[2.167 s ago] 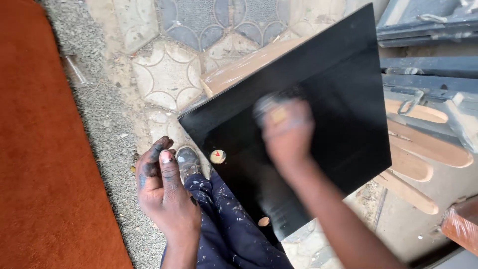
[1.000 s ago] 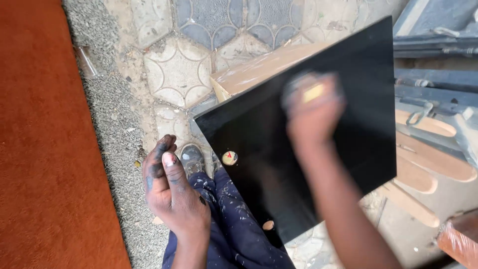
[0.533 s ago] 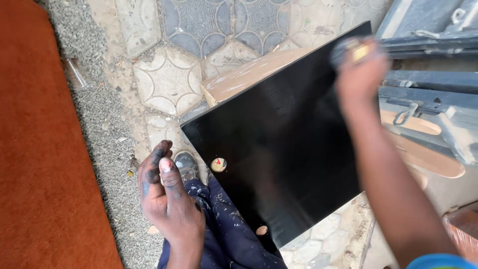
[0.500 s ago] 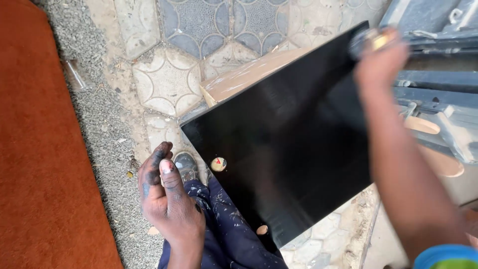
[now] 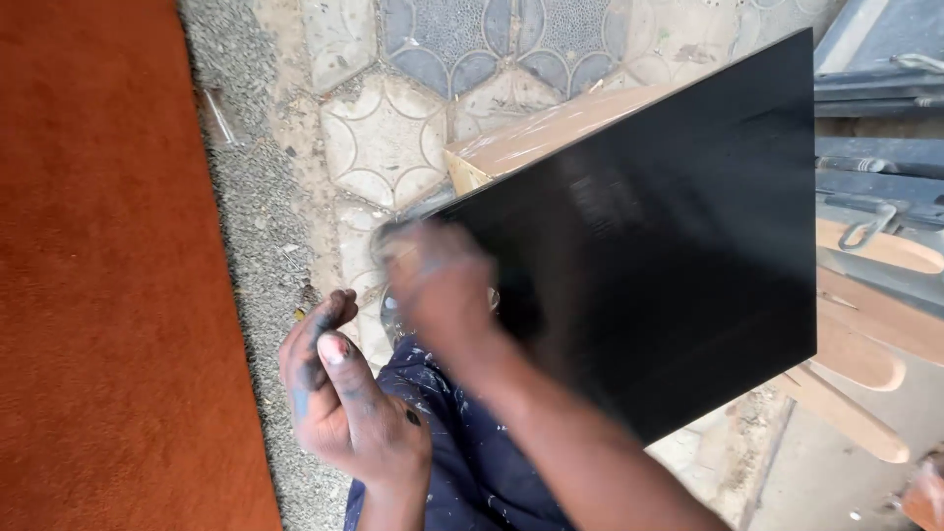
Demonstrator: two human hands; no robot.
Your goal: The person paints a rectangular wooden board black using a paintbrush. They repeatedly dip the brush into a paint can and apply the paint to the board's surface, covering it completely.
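A glossy black painted board [image 5: 678, 256] rests tilted over a bare wooden piece [image 5: 551, 133], above my knee in paint-spattered dark blue trousers [image 5: 462, 462]. My right hand [image 5: 438, 285] is blurred at the board's near left corner, fingers closed around something small that I cannot make out. Paint stains my left hand [image 5: 339, 398], which hangs loosely curled beside my knee, holding nothing and touching neither the board nor the ground.
An orange-red carpet [image 5: 98, 265] fills the left side, edged by a gravel strip [image 5: 251, 226]. Patterned hexagonal tiles [image 5: 413, 118] lie beyond the board. Grey metal frames [image 5: 875, 118] and curved wooden parts [image 5: 865, 324] are stacked at the right.
My right hand has swept from the board's far right corner back across its surface to the near left corner. My left hand has stayed in place.
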